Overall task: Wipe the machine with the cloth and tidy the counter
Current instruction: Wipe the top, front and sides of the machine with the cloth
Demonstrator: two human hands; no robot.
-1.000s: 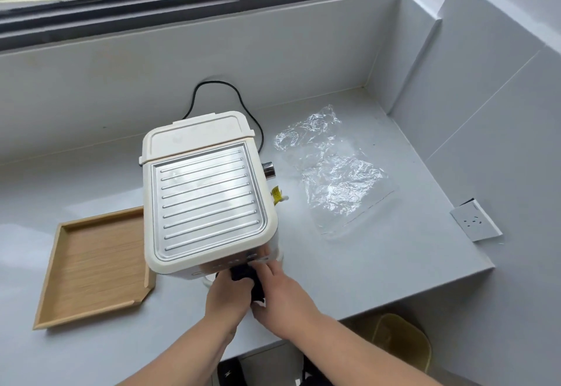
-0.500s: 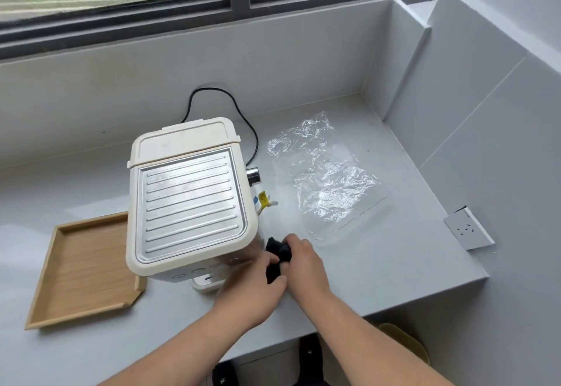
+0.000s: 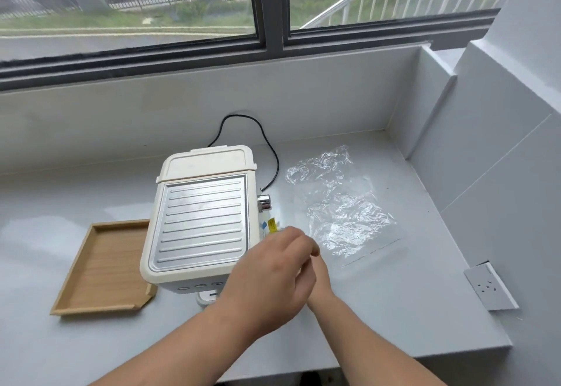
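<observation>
The cream machine (image 3: 200,221), ribbed metal top upward, stands at the centre of the frame on the grey counter (image 3: 394,294); the left hand (image 3: 273,273) is just right of its front corner, back upward, fingers bent, and whether they pinch anything cannot be told; the right hand (image 3: 318,273) lies mostly hidden under it, its state unreadable; a black cord (image 3: 277,162) loops behind the machine; a wooden tray (image 3: 106,264) lies just beside it at lower left; crumpled clear plastic (image 3: 343,212) lies right of centre; a white socket (image 3: 488,287) sits at the right edge.
</observation>
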